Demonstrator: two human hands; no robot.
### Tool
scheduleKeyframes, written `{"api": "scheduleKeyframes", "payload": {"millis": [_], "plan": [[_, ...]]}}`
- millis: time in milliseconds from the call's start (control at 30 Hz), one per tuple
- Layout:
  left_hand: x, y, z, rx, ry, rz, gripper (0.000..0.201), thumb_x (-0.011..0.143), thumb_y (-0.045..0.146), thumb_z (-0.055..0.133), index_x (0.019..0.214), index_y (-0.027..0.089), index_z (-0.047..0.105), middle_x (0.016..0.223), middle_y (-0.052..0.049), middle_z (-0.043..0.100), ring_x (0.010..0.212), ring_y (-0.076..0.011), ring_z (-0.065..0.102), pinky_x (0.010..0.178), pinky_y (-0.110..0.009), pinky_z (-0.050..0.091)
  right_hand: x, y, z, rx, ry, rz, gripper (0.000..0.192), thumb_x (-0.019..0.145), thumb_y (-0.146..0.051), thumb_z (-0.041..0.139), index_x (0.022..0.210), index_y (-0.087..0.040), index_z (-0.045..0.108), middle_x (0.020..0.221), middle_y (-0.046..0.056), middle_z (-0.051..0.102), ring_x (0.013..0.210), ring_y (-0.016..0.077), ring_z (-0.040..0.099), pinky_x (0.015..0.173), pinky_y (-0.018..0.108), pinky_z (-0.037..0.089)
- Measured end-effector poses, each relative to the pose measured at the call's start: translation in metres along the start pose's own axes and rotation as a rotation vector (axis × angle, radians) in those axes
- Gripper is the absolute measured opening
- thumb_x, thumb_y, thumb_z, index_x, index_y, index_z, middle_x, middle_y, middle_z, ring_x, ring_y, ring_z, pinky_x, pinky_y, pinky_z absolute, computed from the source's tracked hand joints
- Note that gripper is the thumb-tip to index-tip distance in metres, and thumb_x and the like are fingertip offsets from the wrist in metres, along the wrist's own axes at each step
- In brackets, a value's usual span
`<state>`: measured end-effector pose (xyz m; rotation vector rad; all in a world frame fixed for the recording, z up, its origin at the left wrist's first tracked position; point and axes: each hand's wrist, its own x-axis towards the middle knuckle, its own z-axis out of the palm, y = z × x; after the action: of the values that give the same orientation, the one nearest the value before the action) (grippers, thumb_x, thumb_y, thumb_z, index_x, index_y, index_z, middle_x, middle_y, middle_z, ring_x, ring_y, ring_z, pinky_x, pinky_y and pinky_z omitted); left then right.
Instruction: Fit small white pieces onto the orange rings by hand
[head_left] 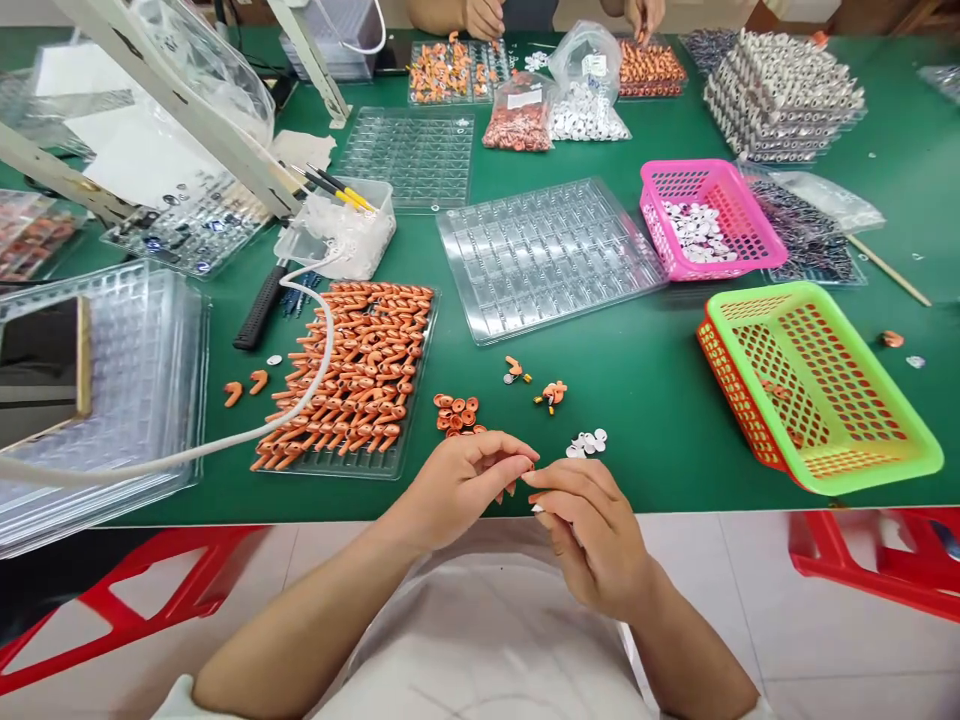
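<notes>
Green table (660,400) ran the full width, crowded. Biggest items: stack of clear trays (142,400) at the person's left, an empty clear tray (547,255) in the middle, a green basket (825,390) nested in an orange one at right, tilted and near the table edge, and a pink basket (709,215) of white discs behind it. Orange hook-shaped parts filled a tray (352,380) left of centre, with a white cable (225,445) draped across it. Small stuff sat just ahead of the hands: a pile of orange rings (457,412), a few white discs (589,442), two loose part-built pieces (536,385). Another person's hands (484,18) worked at the far side. Left hand (469,478) and right hand (592,530) met fingertip to fingertip at the near table edge, both pinched narrow on a small orange part (516,480); a bit of white showed at the right fingertips, could not tell what it was. The part sat between the two pinches, right over the lip of the table. Risks as I judged them: the part was tiny and held over the edge, so a slip would likely drop it into the lap or onto the floor. The cable across the parts tray could drag hooks out if tugged. The tilted basket looked easy to knock off.
</notes>
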<state>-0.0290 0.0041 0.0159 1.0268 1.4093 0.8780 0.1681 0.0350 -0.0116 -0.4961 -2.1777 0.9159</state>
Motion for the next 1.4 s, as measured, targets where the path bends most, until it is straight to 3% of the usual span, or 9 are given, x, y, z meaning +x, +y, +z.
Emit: {"api": "scheduleKeyframes", "payload": {"millis": [167,300,400,567,767,933,1133,1400], "plan": [[0.007,0.01,0.005,0.088,-0.09,0.032,0.027,0.095,0.03,0.051,0.102,0.016,0.073,0.083,-0.004,0.071,0.064,-0.0108,0.062,0.061,-0.022,0.052,-0.004,0.003,-0.009,-0.093,0.034,0.028,0.026,0.09,0.0,0.05,0.108,-0.018,0.056,0.115,0.012,0.066,0.105,0.0257,0.058,0.085,0.045,0.049],[0.004,0.011,0.011,0.151,-0.131,0.152,0.027,0.09,0.019,0.055,0.113,0.015,0.069,0.1,-0.006,0.07,0.08,-0.0135,0.065,0.073,-0.024,0.055,-0.005,0.002,-0.009,-0.02,0.088,0.104,0.024,0.09,-0.001,0.05,0.105,-0.02,0.056,0.111,0.01,0.067,0.102,0.0246,0.059,0.085,0.045,0.049],[0.001,0.005,0.016,0.161,-0.077,0.199,0.033,0.086,0.014,0.061,0.118,0.014,0.064,0.097,-0.005,0.07,0.081,-0.0132,0.065,0.077,-0.024,0.055,-0.006,0.002,-0.006,0.073,0.121,0.175,0.024,0.09,-0.002,0.051,0.104,-0.021,0.056,0.111,0.009,0.066,0.101,0.0239,0.06,0.086,0.045,0.05],[0.001,-0.004,0.018,0.243,0.022,0.242,0.013,0.087,0.014,0.062,0.1,0.017,0.067,0.089,-0.001,0.072,0.077,-0.0111,0.066,0.073,-0.02,0.053,-0.005,0.002,0.0,0.21,0.165,0.257,0.02,0.092,-0.005,0.053,0.101,-0.022,0.058,0.108,0.007,0.067,0.101,0.0228,0.061,0.088,0.043,0.051],[-0.001,-0.01,0.015,0.29,0.067,0.302,0.015,0.091,0.016,0.061,0.105,0.018,0.068,0.089,-0.001,0.073,0.079,-0.0118,0.067,0.075,-0.021,0.053,-0.001,0.002,-0.009,0.29,0.19,0.437,0.013,0.097,-0.014,0.052,0.098,-0.023,0.062,0.105,0.007,0.067,0.098,0.0218,0.062,0.085,0.039,0.05],[-0.001,-0.011,0.018,0.309,0.063,0.36,0.017,0.091,0.016,0.062,0.107,0.018,0.068,0.093,-0.003,0.073,0.08,-0.0128,0.067,0.076,-0.022,0.053,0.001,0.002,-0.014,0.296,0.176,0.462,0.012,0.098,-0.018,0.051,0.094,-0.022,0.06,0.094,0.006,0.066,0.088,0.0201,0.062,0.076,0.034,0.049],[0.0,-0.011,0.02,0.292,0.062,0.384,0.018,0.091,0.015,0.061,0.108,0.018,0.069,0.096,-0.004,0.074,0.084,-0.0136,0.068,0.077,-0.023,0.054,0.002,0.002,-0.013,0.351,0.153,0.487,0.011,0.098,-0.016,0.054,0.094,-0.023,0.063,0.097,0.004,0.068,0.092,0.0188,0.063,0.08,0.032,0.049],[-0.002,-0.009,0.021,0.168,0.042,0.314,0.02,0.091,0.015,0.062,0.109,0.018,0.071,0.093,-0.005,0.074,0.082,-0.0148,0.069,0.076,-0.024,0.056,0.001,0.004,-0.018,0.395,0.142,0.648,0.006,0.092,-0.026,0.066,0.087,-0.023,0.069,0.082,0.002,0.068,0.074,0.0174,0.061,0.067,0.03,0.047]]}}
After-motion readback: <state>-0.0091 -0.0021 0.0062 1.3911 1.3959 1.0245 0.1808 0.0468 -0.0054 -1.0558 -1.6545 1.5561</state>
